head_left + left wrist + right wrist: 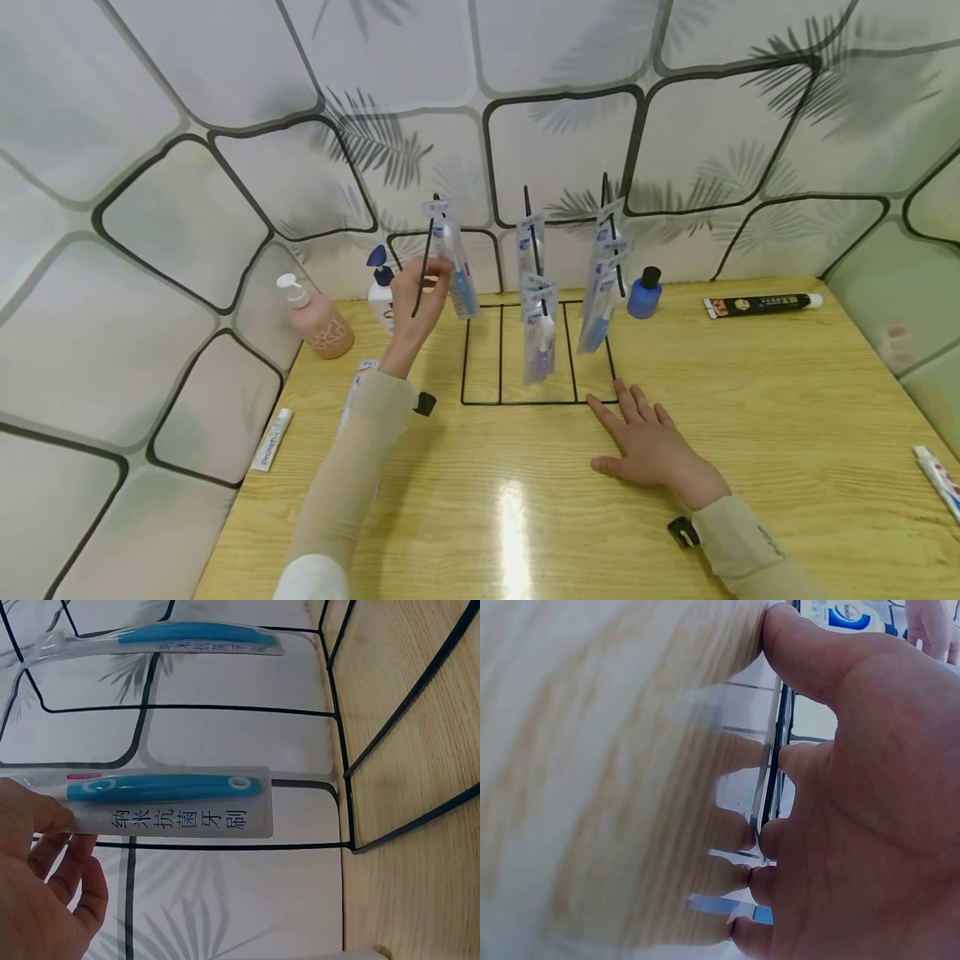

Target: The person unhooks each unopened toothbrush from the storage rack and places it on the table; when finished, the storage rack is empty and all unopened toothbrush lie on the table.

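At the left hook of a black wire display rack, my left hand pinches a packaged blue toothbrush between thumb and fingers. The left wrist view shows the hand gripping one end of the clear pack, the blue handle pointing away from it. Other packaged toothbrushes hang from the middle hook, among them a purple one, and from the right hook, with a blue one. My right hand rests palm down on the table, fingers spread, fingertips at the rack's front right corner.
Left of the rack stand a pink pump bottle and a white pump bottle, with a small white box nearer. Another pack lies partly under the left sleeve. Rightward are a blue bottle, a black tube and a white tube.
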A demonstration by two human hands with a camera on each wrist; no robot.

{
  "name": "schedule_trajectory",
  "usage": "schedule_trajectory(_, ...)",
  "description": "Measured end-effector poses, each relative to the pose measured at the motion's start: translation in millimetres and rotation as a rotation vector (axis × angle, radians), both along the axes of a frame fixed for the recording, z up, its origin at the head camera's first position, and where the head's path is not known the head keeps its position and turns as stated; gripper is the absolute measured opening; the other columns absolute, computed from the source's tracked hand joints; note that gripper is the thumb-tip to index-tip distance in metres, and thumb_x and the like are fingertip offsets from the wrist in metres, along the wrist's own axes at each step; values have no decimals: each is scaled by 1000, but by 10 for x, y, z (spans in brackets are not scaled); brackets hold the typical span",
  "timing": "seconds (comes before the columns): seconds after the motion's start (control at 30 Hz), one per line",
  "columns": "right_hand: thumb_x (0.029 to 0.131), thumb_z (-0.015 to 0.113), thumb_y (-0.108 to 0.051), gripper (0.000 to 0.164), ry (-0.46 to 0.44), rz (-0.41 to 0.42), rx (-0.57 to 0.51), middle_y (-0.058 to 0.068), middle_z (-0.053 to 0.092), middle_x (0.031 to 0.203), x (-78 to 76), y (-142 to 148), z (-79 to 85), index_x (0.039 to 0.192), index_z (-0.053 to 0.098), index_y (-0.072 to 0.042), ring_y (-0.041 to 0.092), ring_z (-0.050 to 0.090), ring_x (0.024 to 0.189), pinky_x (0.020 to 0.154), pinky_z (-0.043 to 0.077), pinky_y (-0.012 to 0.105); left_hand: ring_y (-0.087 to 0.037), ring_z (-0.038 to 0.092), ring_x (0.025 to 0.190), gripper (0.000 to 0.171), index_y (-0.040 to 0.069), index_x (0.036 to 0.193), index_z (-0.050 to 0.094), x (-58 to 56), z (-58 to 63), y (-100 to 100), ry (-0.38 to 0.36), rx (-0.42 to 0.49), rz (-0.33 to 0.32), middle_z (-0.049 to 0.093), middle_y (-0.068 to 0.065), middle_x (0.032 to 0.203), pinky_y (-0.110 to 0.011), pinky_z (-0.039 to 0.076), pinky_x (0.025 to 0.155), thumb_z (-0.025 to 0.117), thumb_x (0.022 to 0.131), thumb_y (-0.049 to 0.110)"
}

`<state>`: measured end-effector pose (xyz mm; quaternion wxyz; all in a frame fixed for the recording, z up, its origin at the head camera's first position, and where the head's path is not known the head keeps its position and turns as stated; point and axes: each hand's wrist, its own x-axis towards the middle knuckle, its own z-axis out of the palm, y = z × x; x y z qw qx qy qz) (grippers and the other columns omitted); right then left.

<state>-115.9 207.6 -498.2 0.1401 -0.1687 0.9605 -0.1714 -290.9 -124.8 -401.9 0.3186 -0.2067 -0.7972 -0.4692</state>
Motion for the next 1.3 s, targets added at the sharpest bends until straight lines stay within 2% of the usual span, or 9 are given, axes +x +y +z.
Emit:
schedule_trajectory(0.13,91,68,-56,92,10,-2,6,31,5,168,-1,7,-19,164,23,-22,56,10,152,115,17,77,-32,72,85,8,-1,93,74,49,20,39,3,-14,-57,75,-18,96,-43,59,68,66,92,-3)
schedule_trajectory(0.3,92,68,-56,92,6,0,-2,31,5,167,5,4,-6,164,23,-21,57,9,152,115,16,77,-32,72,85,7,-1,96,73,177,6,35,-29,-66,-105,75,-19,96,-41,60,68,67,93,-2)
schedule_trajectory(0.4,92,68,-56,92,4,0,-3,31,5,167,4,3,2,164,22,-21,57,9,152,115,16,77,-31,73,85,7,0,98,73,268,-40,-22,-109,-112,-121,75,-18,96,-34,59,69,67,93,-2)
schedule_trajectory(0.53,92,68,-55,92,4,-1,0,32,5,167,2,1,7,164,22,-21,57,8,152,115,16,77,-31,73,86,8,0,99,73,381,-131,-140,-261,-170,-134,75,-18,97,-27,54,69,68,93,-2)
schedule_trajectory(0.7,92,68,-55,92,2,-2,0,32,5,167,-1,4,-3,164,22,-20,57,8,152,115,15,78,-29,73,90,9,1,100,72,492,-265,-288,-411,-248,-127,75,-17,102,-30,54,73,68,93,-2)
schedule_trajectory(0.87,92,68,-55,92,4,0,-2,32,5,167,2,-4,4,164,23,-20,58,9,151,114,16,78,-28,72,88,12,2,101,71,604,-411,-433,-505,-273,-116,75,-17,98,-38,59,76,69,90,-4)
schedule_trajectory(1.1,92,68,-54,92,0,6,-3,32,5,167,1,-16,24,164,23,-19,58,9,151,114,15,78,-21,66,80,13,2,99,71,840,-548,-631,-668,-299,-80,72,-14,90,-30,55,73,70,88,-5)
schedule_trajectory(1.23,92,69,-53,92,2,7,0,33,5,167,5,-21,27,164,23,-18,58,9,151,114,16,78,-21,64,79,14,4,98,71,932,-601,-719,-742,-325,-61,70,-13,90,-31,53,72,70,87,-5)
schedule_trajectory(1.3,92,69,-53,92,2,7,-1,33,6,166,9,-24,29,164,23,-18,58,9,151,114,16,78,-21,65,81,14,4,98,71,955,-626,-756,-756,-350,-58,71,-13,91,-33,54,73,71,87,-5)
